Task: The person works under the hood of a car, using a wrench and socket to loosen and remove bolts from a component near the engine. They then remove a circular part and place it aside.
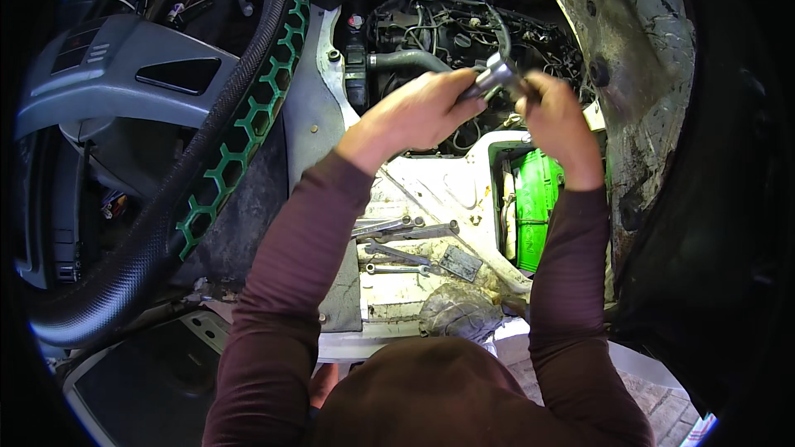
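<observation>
My left hand (418, 112) is closed around a metal tool with a shiny cylindrical head (500, 72), possibly a socket tool, raised over the engine (451, 29). My right hand (553, 120) grips the tool's other side, its fingers slightly blurred. Below my hands, several spanners (397, 255) lie on a dirty white metal ledge (422, 190), beside a small flat grey piece (460, 263). A green object (532, 207) sits in the opening right of the ledge, partly behind my right forearm.
A steering wheel (124, 265) with green honeycomb trim and a grey dashboard (141, 50) fill the left side. A worn metal panel (629, 74) rises on the right. A crumpled dark cloth or bag (455, 310) lies at the ledge's front, above paved ground (662, 414).
</observation>
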`<act>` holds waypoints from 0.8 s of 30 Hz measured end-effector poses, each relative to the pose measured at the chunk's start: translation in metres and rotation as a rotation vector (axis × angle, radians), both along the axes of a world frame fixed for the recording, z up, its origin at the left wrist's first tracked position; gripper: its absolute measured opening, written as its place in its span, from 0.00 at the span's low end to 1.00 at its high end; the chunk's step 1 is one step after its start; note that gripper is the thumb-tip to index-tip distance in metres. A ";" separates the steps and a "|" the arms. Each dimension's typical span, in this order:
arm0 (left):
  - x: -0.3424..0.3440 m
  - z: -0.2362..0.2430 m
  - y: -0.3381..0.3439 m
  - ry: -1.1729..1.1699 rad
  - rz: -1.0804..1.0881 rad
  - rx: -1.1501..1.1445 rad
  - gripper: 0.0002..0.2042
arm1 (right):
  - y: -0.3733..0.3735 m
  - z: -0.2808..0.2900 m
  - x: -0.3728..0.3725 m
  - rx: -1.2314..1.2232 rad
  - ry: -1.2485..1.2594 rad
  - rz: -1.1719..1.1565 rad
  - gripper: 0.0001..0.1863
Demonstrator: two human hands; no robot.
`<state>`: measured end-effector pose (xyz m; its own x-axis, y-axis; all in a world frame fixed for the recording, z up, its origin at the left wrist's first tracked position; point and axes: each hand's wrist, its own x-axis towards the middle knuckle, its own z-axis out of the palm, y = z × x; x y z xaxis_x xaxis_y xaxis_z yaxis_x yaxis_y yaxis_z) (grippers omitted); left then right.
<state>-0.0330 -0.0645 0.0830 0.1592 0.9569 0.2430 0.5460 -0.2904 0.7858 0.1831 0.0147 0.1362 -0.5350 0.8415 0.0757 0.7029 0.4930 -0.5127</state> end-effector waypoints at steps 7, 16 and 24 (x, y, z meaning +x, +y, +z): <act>0.033 -0.097 -0.148 0.166 0.294 -0.168 0.09 | -0.112 -0.126 0.027 -0.587 -0.148 0.190 0.09; 0.063 -0.146 -0.219 0.365 0.483 -0.376 0.11 | -0.085 -0.154 0.014 -0.538 -0.324 0.335 0.13; 0.065 -0.148 -0.217 0.433 0.555 -0.146 0.12 | 0.026 -0.239 -0.054 -0.211 -0.473 -0.009 0.16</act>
